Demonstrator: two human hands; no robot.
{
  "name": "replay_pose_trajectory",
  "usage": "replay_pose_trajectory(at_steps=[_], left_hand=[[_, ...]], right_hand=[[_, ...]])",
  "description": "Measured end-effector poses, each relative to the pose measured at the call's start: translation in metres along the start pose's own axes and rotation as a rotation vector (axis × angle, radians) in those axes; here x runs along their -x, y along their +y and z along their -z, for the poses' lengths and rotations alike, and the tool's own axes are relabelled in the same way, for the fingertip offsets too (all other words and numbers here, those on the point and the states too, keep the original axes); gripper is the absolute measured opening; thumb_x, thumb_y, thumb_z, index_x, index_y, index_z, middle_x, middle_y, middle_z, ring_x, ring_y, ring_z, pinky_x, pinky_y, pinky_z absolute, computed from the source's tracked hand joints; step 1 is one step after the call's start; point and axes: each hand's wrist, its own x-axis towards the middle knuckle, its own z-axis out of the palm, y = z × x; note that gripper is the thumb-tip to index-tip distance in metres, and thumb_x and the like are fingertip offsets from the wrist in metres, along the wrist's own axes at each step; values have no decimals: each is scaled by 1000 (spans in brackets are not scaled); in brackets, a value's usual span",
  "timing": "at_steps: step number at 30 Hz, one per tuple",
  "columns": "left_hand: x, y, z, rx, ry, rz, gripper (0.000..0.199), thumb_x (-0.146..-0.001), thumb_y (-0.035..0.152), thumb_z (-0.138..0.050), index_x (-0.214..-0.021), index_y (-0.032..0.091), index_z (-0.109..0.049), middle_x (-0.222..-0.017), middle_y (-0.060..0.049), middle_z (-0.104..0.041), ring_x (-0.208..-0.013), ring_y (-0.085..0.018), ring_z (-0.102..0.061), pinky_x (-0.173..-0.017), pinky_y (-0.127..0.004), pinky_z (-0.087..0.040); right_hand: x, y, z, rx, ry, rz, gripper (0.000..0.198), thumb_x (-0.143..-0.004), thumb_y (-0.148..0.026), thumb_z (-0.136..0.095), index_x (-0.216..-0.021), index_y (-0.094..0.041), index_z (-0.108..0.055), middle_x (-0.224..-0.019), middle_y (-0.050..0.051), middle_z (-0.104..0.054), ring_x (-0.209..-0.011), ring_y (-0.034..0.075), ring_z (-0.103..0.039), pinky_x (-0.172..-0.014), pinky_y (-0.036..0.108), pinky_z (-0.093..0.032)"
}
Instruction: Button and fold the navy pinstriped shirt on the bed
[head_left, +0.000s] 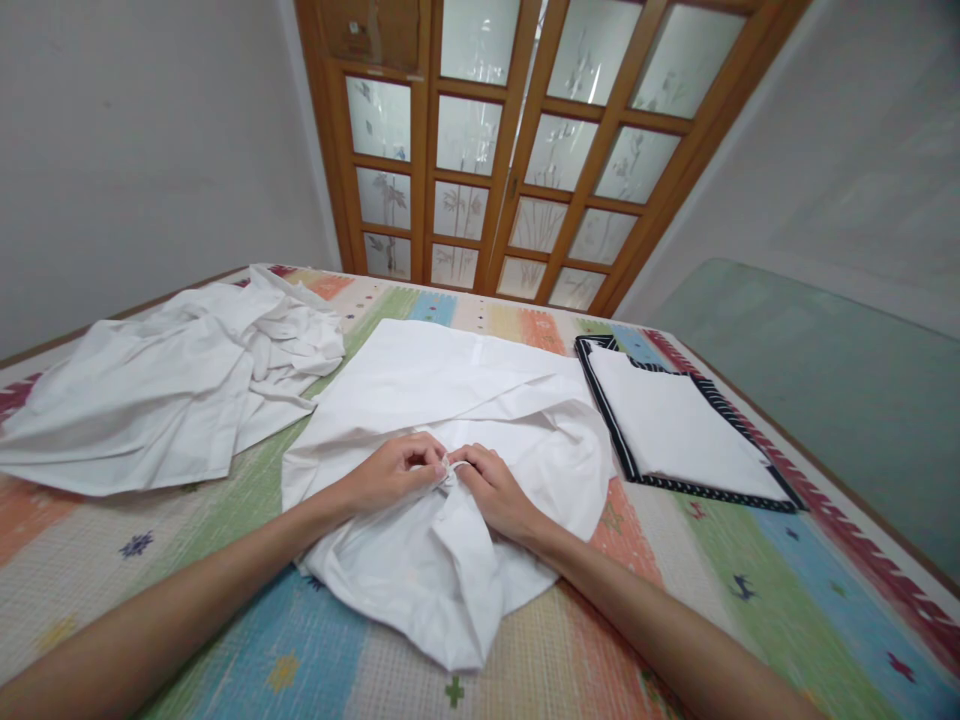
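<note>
A large piece of white cloth (465, 365), perhaps a garment or a bag, lies spread in front of me. Its near part is gathered at the middle, and a pointed flap hangs toward me. My left hand (401, 470) is closed, with thumb and fingers pinching the bunched fabric. Right beside it, my right hand (491, 490) is also closed on the gathered spot. A thin white loop, like a string or narrow strip of cloth, shows between the fingertips. Whether it is knotted is too small to tell.
A crumpled white cloth (172, 380) lies on the left. To the right is a flat folded white cloth with black patterned edging (675, 420). All rest on a colourful striped tablecloth (255, 640). Wooden doors with glass panes (487, 150) stand beyond the table.
</note>
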Motion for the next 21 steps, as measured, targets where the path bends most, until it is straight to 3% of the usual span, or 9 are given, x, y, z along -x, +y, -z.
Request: replay_pose_trajectory(at_steps=[9, 21], left_hand=[[5, -2, -10, -209, 85, -50, 25, -89, 33, -52, -70, 17, -55, -86, -4, -64, -77, -14, -56, -70, -26, -43], [8, -2, -12, -188, 75, -9, 24, -88, 31, -50, -69, 17, -52, -82, -3, -67, -72, -13, -56, -66, -24, -42]], right_hand=[[-2, 0, 1, 78, -37, 10, 23, -88, -11, -43, -85, -20, -64, -89, 2, -68, -87, 17, -57, -84, 32, -35], [1, 0, -2, 208, -57, 48, 19, -87, -14, -39, -81, -20, -56, -83, 2, -62, -82, 18, -53, -80, 32, -33]])
